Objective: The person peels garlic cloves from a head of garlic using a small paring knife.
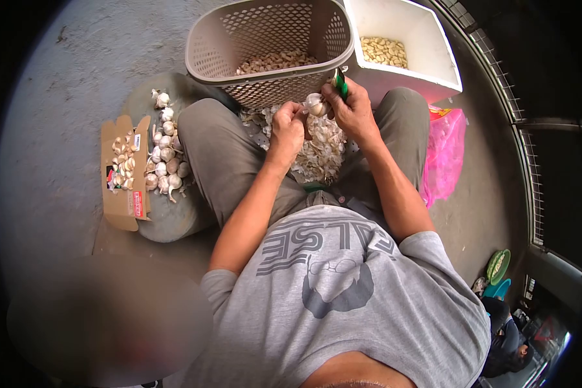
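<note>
My right hand (355, 110) is closed around a whitish garlic bulb (316, 104) and also grips a green-handled knife (340, 84), whose blade barely shows. Closed fingers of my left hand (286, 132) meet the bulb's left side; whatever they pinch is too small to make out. Below both hands, a heap of papery garlic skins (320, 152) lies between my knees. Whole garlic bulbs (166, 155) are piled to the left on a round grey surface (168, 223), beside an opened cardboard box (119, 207) holding loose garlic cloves (123, 161).
A grey perforated basket (271, 81) with cloves in it stands ahead, beside a white foam box (427, 77) containing pale peeled cloves (383, 52). A pink plastic bag (445, 155) lies right of my knee. Farther right are a green basket (498, 266) and another person (507, 343).
</note>
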`<state>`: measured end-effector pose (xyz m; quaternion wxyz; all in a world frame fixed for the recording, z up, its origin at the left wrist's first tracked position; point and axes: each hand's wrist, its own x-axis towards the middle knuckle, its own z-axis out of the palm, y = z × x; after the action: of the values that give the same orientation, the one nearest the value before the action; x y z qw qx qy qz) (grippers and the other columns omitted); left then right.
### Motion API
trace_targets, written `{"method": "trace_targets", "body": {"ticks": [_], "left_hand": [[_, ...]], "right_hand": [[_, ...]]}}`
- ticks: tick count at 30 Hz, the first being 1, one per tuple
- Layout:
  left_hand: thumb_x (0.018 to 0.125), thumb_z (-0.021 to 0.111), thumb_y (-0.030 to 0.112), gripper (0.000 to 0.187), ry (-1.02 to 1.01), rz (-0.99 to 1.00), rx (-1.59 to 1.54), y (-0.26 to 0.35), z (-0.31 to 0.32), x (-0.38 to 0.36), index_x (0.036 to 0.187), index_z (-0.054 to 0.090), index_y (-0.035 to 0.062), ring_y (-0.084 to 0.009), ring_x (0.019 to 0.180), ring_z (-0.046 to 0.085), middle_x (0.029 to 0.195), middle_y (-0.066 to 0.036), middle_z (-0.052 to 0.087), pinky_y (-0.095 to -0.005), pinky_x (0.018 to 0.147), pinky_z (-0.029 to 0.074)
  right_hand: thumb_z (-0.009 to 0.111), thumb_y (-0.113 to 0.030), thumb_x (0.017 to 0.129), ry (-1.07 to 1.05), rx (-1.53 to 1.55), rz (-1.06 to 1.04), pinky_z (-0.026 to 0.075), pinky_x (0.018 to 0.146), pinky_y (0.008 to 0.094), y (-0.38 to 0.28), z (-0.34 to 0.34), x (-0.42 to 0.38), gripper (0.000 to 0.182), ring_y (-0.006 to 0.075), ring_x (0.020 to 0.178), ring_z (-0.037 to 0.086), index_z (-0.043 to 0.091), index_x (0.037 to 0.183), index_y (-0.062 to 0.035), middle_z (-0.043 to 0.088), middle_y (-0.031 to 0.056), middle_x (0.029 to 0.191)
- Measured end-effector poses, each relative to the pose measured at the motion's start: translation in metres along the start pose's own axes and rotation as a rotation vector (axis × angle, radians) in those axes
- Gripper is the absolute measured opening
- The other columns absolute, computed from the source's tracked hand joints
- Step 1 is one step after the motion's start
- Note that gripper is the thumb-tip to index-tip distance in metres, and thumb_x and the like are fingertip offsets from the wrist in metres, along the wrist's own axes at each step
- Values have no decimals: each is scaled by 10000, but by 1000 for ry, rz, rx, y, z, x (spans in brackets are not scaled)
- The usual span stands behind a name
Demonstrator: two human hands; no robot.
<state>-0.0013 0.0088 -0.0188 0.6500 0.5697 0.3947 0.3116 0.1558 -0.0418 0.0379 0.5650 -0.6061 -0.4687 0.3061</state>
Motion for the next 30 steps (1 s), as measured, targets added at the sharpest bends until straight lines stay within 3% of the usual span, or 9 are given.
{"method": "trace_targets", "body": {"ticks": [3, 6, 10, 16, 20, 23, 26, 30], "left_hand": [[1084, 551, 256, 258, 11, -1, -302, 9, 3, -4, 1094, 666, 26, -102, 666, 645, 879, -41, 704, -260, 601, 542], [1053, 631, 296, 289, -6, -4, -339, 21, 2, -8, 1147, 672, 26, -108, 707, 675, 911, -46, 727, -252, 638, 555], [1026, 672, 209, 214, 63, 123, -228, 22, 4, -12, 1089, 679, 5, -99, 695, 669, 883, -48, 721, -249, 629, 564], [1041, 581, 102, 146, 139, 121, 74, 13, -3, -4, 959, 648, 2, -88, 657, 633, 811, -30, 674, -258, 587, 550], [1053, 543, 94, 165, 169, 165, 234, -3, -4, 3, 949, 634, 3, -88, 642, 617, 782, -17, 649, -261, 580, 539], [1019, 613, 133, 186, 176, 209, 185, -28, -6, 13, 920, 656, -18, -121, 658, 619, 758, -68, 670, -280, 595, 490], [1072, 570, 192, 194, 59, 58, -25, -5, -2, 3, 1041, 650, 17, -80, 677, 638, 837, -29, 690, -254, 607, 541], [1088, 555, 322, 339, -28, 23, -223, 25, 4, -7, 1184, 668, 17, -110, 769, 695, 947, -51, 739, -274, 677, 582]], "right_hand": [[670, -34, 967, -29, -116, -111, 470, 655, 351, 2, -5, 0, 91, 170, 706, 548, 618, 925, 27, 572, 95, 740], [670, 16, 916, -65, -204, -212, 495, 695, 385, -4, -2, -1, 59, 272, 745, 610, 627, 950, 40, 640, 166, 830], [661, 19, 919, -92, -206, -176, 504, 662, 388, -10, 1, -4, 42, 283, 718, 654, 634, 936, 45, 628, 163, 792], [670, 11, 930, -124, -225, -189, 513, 647, 389, -10, 3, -4, 66, 242, 719, 671, 620, 902, 44, 634, 140, 773], [667, -25, 963, -146, -82, -125, 490, 637, 382, -9, 3, -6, 106, 200, 684, 599, 602, 905, 36, 605, 131, 753], [667, -42, 974, -111, -135, -140, 478, 638, 371, -6, -1, -4, 125, 178, 678, 536, 591, 911, 34, 591, 124, 754], [671, -43, 973, -112, -114, -153, 479, 647, 359, 2, -4, -1, 123, 164, 705, 542, 590, 925, 38, 583, 119, 770], [674, -69, 983, -144, -150, -161, 484, 641, 338, -2, -5, -3, 145, 136, 708, 574, 599, 912, 33, 606, 88, 756]]}}
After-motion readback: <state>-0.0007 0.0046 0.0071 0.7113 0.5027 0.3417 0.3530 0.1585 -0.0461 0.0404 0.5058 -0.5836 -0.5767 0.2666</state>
